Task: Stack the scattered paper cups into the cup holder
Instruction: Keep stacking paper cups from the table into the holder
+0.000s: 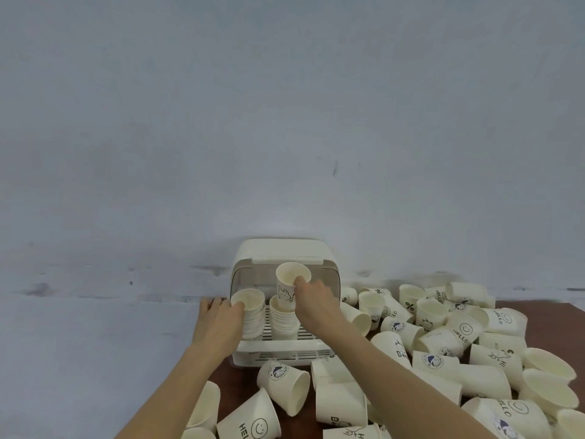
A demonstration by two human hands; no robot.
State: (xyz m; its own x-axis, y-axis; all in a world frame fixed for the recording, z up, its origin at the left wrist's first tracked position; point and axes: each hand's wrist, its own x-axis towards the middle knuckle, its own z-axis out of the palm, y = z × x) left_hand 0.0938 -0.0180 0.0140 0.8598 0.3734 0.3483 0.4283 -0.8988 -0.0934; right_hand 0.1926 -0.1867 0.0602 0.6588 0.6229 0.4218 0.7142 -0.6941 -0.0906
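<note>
Currently my right hand pinches a paper cup by its rim, held upright just above the middle stack inside the cup holder. My left hand grips the left stack beside it. Scattered cups lie to the right of and below my right-hand grip on the tabletop.

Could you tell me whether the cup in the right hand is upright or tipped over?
Upright: the cup in the right hand has its open mouth facing up, above the right-hand stack in the holder.
</note>
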